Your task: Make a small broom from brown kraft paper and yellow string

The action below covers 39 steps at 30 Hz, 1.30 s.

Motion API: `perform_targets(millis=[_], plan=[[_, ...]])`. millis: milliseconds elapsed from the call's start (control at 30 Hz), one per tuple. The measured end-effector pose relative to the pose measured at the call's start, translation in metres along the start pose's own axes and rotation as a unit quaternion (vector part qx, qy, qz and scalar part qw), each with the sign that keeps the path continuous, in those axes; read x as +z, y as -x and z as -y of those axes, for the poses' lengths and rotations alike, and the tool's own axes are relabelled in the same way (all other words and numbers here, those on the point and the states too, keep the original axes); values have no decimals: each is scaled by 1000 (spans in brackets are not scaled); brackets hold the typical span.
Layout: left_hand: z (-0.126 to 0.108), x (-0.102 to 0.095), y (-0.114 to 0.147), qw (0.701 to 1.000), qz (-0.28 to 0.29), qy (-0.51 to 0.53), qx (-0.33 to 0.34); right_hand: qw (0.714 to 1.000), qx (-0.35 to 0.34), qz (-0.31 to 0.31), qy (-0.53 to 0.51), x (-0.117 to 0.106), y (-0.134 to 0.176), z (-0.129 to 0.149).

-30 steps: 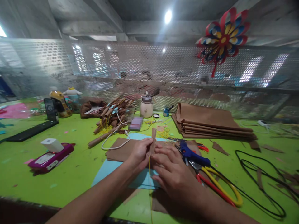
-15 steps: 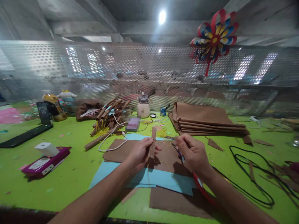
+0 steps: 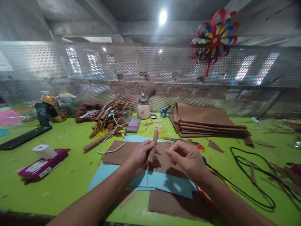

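Note:
My left hand (image 3: 144, 154) is closed round a slim brown paper roll (image 3: 152, 149), which stands tilted over the brown sheets (image 3: 119, 150). A thin yellow thread (image 3: 164, 164) trails from the roll's lower end, and part of it hangs toward the table's front edge. To the right, my right hand (image 3: 185, 157) is in a pinch, with thumb and forefinger together, apart from the roll. What lies between those fingertips, if anything, is too small to make out. Light blue sheets (image 3: 138, 181) and another brown sheet (image 3: 171, 205) lie beneath my hands.
Brown paper rolls (image 3: 109, 113) with yellow threads are heaped behind left. A stack of folded brown paper (image 3: 202, 116) lies behind right. Red-orange handles (image 3: 199, 146) and a black cable (image 3: 250, 188) lie on the right; a purple device (image 3: 43, 166) with a white charger (image 3: 44, 152) on the left.
My right hand has lowered and moved slightly left, nearer the roll. A small dark and purple object below its fingers no longer shows, and red-orange handles now show behind the hand. The left hand keeps its grip.

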<state>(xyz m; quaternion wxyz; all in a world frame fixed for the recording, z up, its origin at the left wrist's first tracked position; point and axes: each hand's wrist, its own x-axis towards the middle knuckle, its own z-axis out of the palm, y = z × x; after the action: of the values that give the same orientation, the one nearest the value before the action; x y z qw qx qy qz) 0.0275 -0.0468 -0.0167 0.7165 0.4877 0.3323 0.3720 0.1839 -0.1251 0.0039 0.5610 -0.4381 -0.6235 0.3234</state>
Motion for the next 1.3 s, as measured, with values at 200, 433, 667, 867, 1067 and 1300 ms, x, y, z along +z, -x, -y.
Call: perform_targets(millis=[200, 433, 667, 867, 1067, 1300], plan=[[-2, 3, 0, 1000, -17, 8, -6, 999, 34, 5, -39, 3, 0, -1], [-1, 2, -2, 1000, 0, -7, -2, 993, 82, 24, -87, -2, -8, -5], [-4, 5, 2, 1000, 8, -25, -4, 987, 86, 22, -131, -3, -10, -10], [-4, 4, 1, 1000, 18, -8, -9, 987, 89, -11, -135, -6, -12, -12], [-4, 4, 4, 996, 79, 21, -37, 986, 80, -45, -137, -7, -16, -18], [-9, 10, 12, 988, 143, 41, -50, 979, 78, -128, -140, -13, -24, -33]])
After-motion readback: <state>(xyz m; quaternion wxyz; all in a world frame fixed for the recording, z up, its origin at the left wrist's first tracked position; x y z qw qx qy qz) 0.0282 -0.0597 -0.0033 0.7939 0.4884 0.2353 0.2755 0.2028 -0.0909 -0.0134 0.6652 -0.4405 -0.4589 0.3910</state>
